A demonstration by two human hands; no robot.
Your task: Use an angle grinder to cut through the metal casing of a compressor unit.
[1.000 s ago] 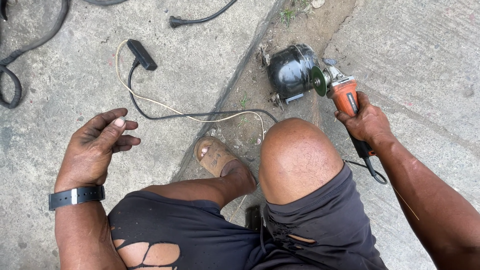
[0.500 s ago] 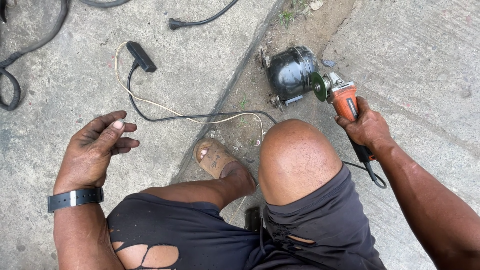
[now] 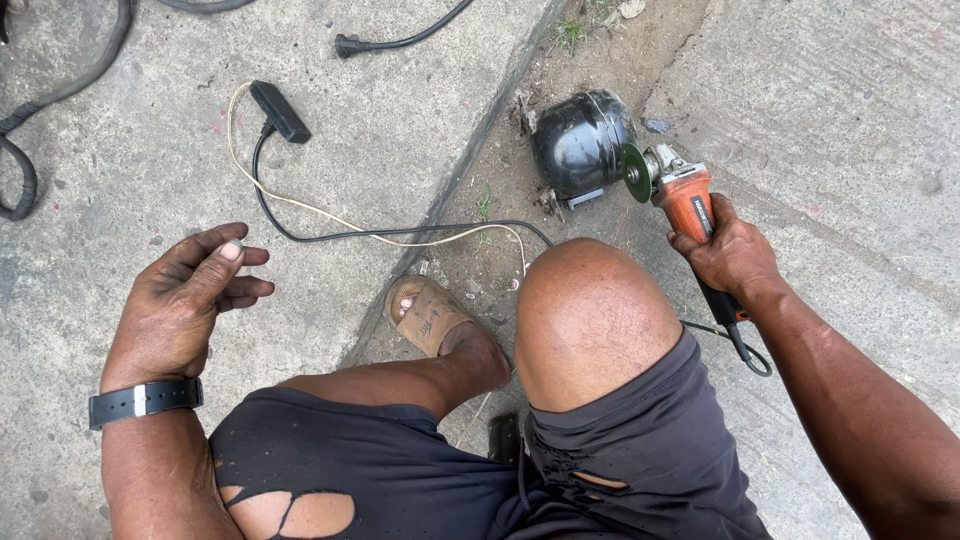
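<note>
- Two concrete slabs (image 3: 850, 120) meet at a dirt seam running from the top edge toward the bottom; the black motor housing (image 3: 582, 143) lies in that seam near the top edge.
- Right hand (image 3: 733, 255) is clenched round the orange angle grinder (image 3: 688, 200); its green disc (image 3: 634, 172) touches the housing; judged best held steady, disc square to the metal.
- Left hand (image 3: 190, 300) hovers empty, fingers loosely spread, above the left slab; keep it clear.
- Black cord (image 3: 300, 235) trails near the sandal (image 3: 430, 315); keep it off the disc.
</note>
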